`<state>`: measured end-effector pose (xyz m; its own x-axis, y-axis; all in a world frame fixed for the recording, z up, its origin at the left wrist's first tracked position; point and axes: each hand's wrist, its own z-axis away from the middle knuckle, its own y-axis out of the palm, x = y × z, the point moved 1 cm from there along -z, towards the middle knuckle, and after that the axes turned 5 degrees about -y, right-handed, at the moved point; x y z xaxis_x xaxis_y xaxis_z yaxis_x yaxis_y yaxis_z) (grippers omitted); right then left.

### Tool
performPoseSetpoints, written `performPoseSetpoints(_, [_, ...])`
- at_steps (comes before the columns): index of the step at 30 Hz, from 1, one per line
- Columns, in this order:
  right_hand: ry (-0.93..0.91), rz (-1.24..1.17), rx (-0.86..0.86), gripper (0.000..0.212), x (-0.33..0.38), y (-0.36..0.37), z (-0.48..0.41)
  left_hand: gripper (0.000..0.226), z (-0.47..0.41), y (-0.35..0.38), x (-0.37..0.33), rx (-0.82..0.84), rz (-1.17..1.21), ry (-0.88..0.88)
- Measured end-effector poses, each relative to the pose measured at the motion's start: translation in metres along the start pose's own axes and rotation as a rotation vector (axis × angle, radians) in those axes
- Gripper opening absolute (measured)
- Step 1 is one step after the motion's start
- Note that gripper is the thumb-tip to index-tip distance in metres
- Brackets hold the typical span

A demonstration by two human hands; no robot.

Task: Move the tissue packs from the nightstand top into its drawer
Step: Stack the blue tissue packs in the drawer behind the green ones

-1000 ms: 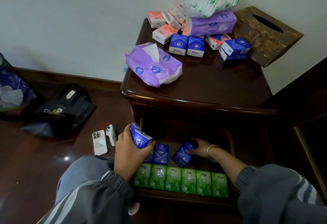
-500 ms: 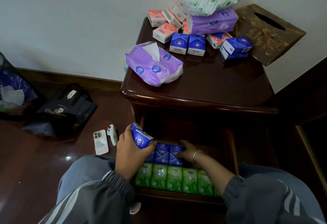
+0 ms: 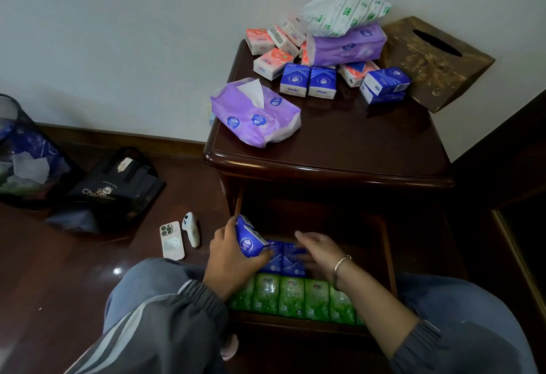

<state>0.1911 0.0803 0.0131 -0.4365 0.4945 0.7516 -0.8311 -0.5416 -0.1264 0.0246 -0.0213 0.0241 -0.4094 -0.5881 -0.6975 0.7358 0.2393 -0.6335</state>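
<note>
My left hand (image 3: 227,261) grips a small blue tissue pack (image 3: 248,239) above the left side of the open drawer (image 3: 387,255). My right hand (image 3: 317,251) hovers with spread, blurred fingers over the blue packs (image 3: 285,260) lying in the drawer's back row. A row of green packs (image 3: 291,297) fills the drawer's front. On the nightstand top (image 3: 339,143) lie a purple soft pack (image 3: 255,113), two upright blue packs (image 3: 307,81), two stacked blue packs (image 3: 385,84), several pink packs (image 3: 271,48) and a second purple pack (image 3: 347,46) under a white-green pack (image 3: 344,9).
A carved wooden tissue box (image 3: 434,60) stands at the nightstand's back right corner. On the floor to the left lie a phone (image 3: 172,240), a small white device (image 3: 190,229), a black bag (image 3: 115,190) and a mesh bin (image 3: 23,155). My knees flank the drawer.
My right hand let go of the blue pack it set into the back row and lifted off, fingers spread. My left hand kept hold of its blue pack.
</note>
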Motion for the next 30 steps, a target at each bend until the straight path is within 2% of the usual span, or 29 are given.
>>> performPoseSetpoints(2, [0.036, -0.157, 0.245, 0.039, 0.012, 0.009, 0.020, 0.107, 0.008, 0.007, -0.007, 0.036, -0.040, 0.056])
performPoseSetpoints(4, [0.002, -0.178, 0.352, 0.036, 0.020, 0.015, 0.038, 0.109, 0.018, 0.015, -0.017, 0.046, -0.074, 0.111])
performPoseSetpoints(8, [-0.092, -0.167, 0.252, 0.031, 0.023, 0.007, 0.060, 0.123, 0.037, 0.029, -0.031, 0.054, -0.163, 0.187])
performPoseSetpoints(10, [-0.113, -0.157, 0.231, 0.033, 0.022, -0.003, 0.068, 0.134, 0.044, 0.034, -0.034, 0.130, -0.174, 0.195])
performPoseSetpoints(11, [-0.130, -0.152, 0.230, 0.033, 0.022, -0.008, 0.072, 0.137, 0.047, 0.034, -0.036, 0.191, -0.118, 0.155])
performPoseSetpoints(13, [-0.162, -0.145, 0.234, 0.030, 0.022, -0.019, 0.078, 0.138, 0.050, 0.033, -0.039, 0.362, 0.188, 0.019])
performPoseSetpoints(14, [-0.178, -0.145, 0.239, 0.027, 0.022, -0.023, 0.081, 0.131, 0.052, 0.034, -0.040, 0.447, 0.411, -0.041])
performPoseSetpoints(16, [-0.200, -0.170, 0.252, 0.022, 0.022, -0.031, 0.086, 0.093, 0.054, 0.035, -0.043, 0.537, 0.781, -0.157])
performPoseSetpoints(18, [-0.214, -0.201, 0.262, 0.022, 0.021, -0.038, 0.088, 0.047, 0.059, 0.034, -0.049, 0.559, 0.989, -0.239])
performPoseSetpoints(19, [-0.215, -0.207, 0.254, 0.021, 0.021, -0.041, 0.089, 0.036, 0.061, 0.033, -0.051, 0.533, 1.008, -0.259])
performPoseSetpoints(21, [-0.194, -0.210, 0.190, 0.020, 0.019, -0.048, 0.088, 0.025, 0.064, 0.031, -0.054, 0.436, 0.972, -0.246])
performPoseSetpoints(23, [-0.160, -0.200, 0.097, 0.018, 0.016, -0.051, 0.084, 0.026, 0.065, 0.029, -0.059, 0.326, 0.830, -0.148])
performPoseSetpoints(27, [-0.142, -0.198, 0.016, 0.018, 0.010, -0.043, 0.078, 0.050, 0.079, 0.037, -0.068, 0.086, 0.226, 0.134])
performPoseSetpoints(30, [-0.107, -0.407, 0.052, 0.027, 0.004, -0.037, 0.075, 0.062, 0.087, 0.047, -0.074, -0.103, -0.113, 0.182])
